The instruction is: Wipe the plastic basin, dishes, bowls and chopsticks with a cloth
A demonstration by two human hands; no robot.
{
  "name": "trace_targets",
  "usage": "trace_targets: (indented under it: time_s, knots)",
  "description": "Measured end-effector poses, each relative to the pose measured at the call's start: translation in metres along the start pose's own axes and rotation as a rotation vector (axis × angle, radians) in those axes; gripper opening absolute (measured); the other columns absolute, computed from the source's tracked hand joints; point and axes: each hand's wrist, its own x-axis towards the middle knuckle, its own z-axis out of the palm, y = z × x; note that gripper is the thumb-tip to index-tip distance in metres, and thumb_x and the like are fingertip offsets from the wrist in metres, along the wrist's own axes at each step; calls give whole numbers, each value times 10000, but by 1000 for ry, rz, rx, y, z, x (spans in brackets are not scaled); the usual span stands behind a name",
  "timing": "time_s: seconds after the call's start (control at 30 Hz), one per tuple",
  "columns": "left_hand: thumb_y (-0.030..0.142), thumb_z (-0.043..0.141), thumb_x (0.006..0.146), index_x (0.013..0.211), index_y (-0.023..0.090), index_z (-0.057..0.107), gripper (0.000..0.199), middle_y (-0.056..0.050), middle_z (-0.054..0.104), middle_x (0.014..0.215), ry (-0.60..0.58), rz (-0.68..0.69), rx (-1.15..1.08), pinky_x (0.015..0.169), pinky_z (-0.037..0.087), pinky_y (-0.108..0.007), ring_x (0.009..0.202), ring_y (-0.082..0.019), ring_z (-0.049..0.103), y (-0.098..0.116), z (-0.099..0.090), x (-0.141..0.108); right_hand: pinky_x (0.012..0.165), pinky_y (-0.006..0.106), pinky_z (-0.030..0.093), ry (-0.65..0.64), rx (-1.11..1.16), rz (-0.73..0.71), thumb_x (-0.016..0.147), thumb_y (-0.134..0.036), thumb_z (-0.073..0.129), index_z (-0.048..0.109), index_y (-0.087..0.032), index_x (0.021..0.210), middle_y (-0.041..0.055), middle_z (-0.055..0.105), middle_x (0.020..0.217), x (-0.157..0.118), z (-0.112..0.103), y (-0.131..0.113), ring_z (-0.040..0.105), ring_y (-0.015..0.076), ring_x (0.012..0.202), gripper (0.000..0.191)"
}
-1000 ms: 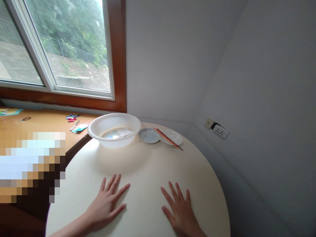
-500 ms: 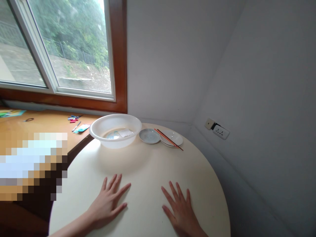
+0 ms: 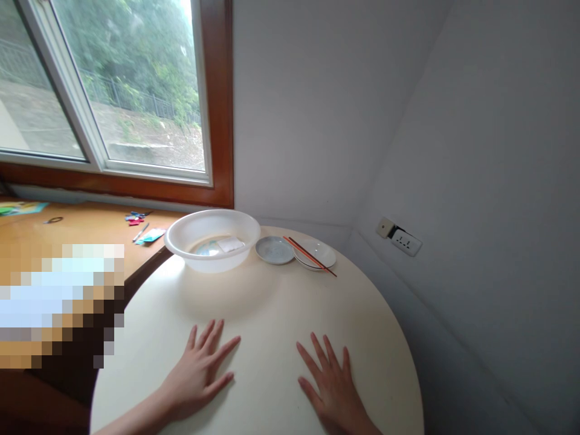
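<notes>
My left hand lies palm down on the round white table, fingers spread and holding nothing. My right hand rests flat on the same tabletop, also with its fingers apart. Beyond them, at the table's far side, stands a translucent white plastic basin. Inside it are a white packet and something bluish that I cannot make out. To the basin's right sits a grey plate, beside a white dish. A pair of chopsticks lies slantwise across the white dish. Neither hand touches any of these.
A wooden desk adjoins the table at left. On it are scissors, a pen, a light-blue packet and small coloured items. Behind are a window and a wall; a power socket is at right.
</notes>
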Motion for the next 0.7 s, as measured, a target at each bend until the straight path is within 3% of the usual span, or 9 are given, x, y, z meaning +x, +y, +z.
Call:
trace_targets:
  time_s: [0.2, 0.5, 0.6, 0.7]
  knots:
    - [569, 383, 844, 1378, 397, 282, 570, -103, 236, 1485, -36, -1, 5, 1005, 201, -625, 1324, -393, 241, 2, -4, 0, 1009, 688, 74, 42, 1, -19, 883, -587, 275, 193, -436, 1378, 13, 159, 1490, 0, 1, 1, 139, 348, 1357, 525]
    - [543, 433, 833, 1401, 357, 256, 623, -119, 254, 1474, 23, 15, -13, 988, 241, -640, 1303, -392, 292, -2, 2, 0, 976, 717, 149, 103, -26, -52, 878, -579, 303, 204, -448, 1365, 22, 198, 1469, 3, 13, 9, 204, 373, 1331, 514]
    - [493, 434, 845, 1440, 286, 151, 691, -143, 304, 1455, 92, 35, 0, 997, 259, -623, 1304, -355, 313, -3, 6, -4, 967, 727, 146, 75, -30, -43, 871, -600, 285, 215, -443, 1362, 33, 202, 1462, 6, 15, 10, 200, 379, 1327, 520]
    - [378, 447, 854, 1439, 270, 154, 663, -138, 282, 1467, 224, 117, 64, 1027, 231, -603, 1330, -315, 277, -6, -1, -3, 961, 735, 138, 47, -26, -33, 860, -622, 278, 230, -441, 1357, 38, 211, 1457, 9, 13, 10, 199, 387, 1324, 531]
